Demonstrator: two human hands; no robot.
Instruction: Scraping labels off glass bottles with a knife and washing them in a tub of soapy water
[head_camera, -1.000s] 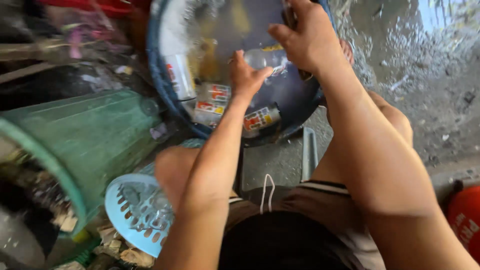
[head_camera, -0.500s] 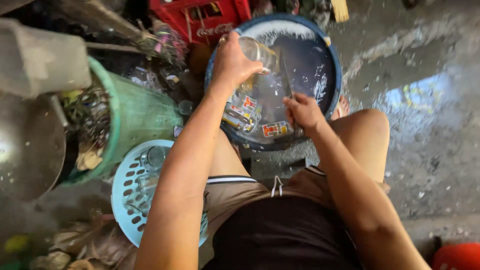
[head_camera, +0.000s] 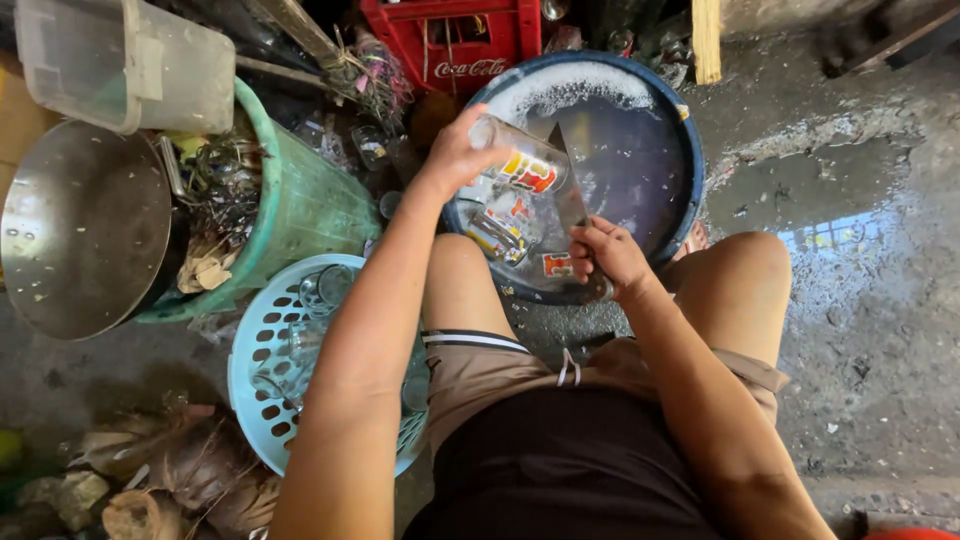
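Wet concrete floor (head_camera: 860, 330) carries everything; a puddle lies toward its right edge.

Dark blue round basin (head_camera: 690, 150), near the floor's top edge, centre-right. Holds soapy water, with foam along the far rim. Printed drinking glasses lie submerged near its near-left wall.

Green plastic bin (head_camera: 310, 205), left of the basin, tilted, stuffed with scraps and debris. A round metal pan (head_camera: 85, 230) rests against its left side; a translucent plastic tub (head_camera: 130, 60) sits in the floor's top-left corner.

Red bottle crate (head_camera: 450, 40) at the top edge, behind the basin.

Light blue perforated basket (head_camera: 255, 350), just below the green bin, beside the person's left thigh. Clear glasses lie inside it.

Coconut husks (head_camera: 170, 470) in the bottom-left corner.

Left hand (head_camera: 455, 150): fingers curled around the base of a clear glass (head_camera: 525, 165) with red and yellow print, held tilted on its side over the basin's left rim, above the water.

Right hand (head_camera: 605, 255): closed fist on the handle of a broad-bladed knife (head_camera: 568, 190), at the basin's near rim. The blade points up and away, over the water, its tip just beside the held glass; contact cannot be determined.
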